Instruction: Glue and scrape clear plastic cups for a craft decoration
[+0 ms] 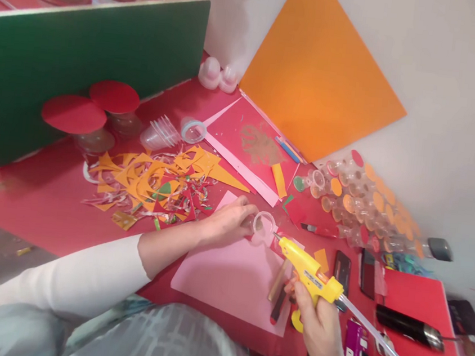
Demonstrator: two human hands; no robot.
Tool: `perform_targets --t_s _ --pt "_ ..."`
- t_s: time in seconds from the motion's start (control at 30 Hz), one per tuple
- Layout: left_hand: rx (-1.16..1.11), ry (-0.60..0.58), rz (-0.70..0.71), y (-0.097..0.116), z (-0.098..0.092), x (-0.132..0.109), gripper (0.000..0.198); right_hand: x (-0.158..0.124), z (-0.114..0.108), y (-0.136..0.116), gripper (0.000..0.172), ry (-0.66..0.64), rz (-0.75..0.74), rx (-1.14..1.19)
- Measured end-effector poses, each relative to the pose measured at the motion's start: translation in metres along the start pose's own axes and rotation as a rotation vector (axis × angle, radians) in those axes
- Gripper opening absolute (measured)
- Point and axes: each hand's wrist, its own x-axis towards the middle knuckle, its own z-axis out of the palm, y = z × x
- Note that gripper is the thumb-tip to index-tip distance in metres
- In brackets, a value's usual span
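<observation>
My right hand is wrapped round the handle of a yellow hot glue gun, with a long clear glue stick sticking out of its back. The gun's metal nozzle points left, right beside the rim of a small clear plastic cup. My left hand grips that cup from the left side, its fingers curled against the wall. Beneath both lies a pink sheet of paper. Near the gun's handle rest a brown stick and a dark marker-like stick with a red end.
Orange and red paper scraps are heaped at left, before stacked clear cups and red discs on cups. A green board and an orange sheet stand behind. Rows of small cups, phones and a black cylinder lie right.
</observation>
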Motion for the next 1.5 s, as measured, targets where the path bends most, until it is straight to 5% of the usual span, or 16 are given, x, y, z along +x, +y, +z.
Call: perform_targets --t_s 0.4,0.97,1.2,1.5 --pt "0.008 0.010 0.027 -0.004 0.002 0.001 0.023 0.008 0.001 -0.001 0.049 0.169 -0.018 -0.107" --pt "-0.017 0.003 0.008 -0.002 0.001 0.001 0.018 0.008 -0.001 0.003 0.044 0.158 -0.143 -0.263" --pt "-0.025 0.003 -0.010 0.001 0.001 -0.001 0.011 -0.005 0.000 0.025 0.040 0.130 -0.095 -0.260" --pt "-0.011 -0.010 -0.022 0.004 -0.001 0.001 0.012 -0.006 0.001 0.015 0.040 0.088 -0.088 -0.197"
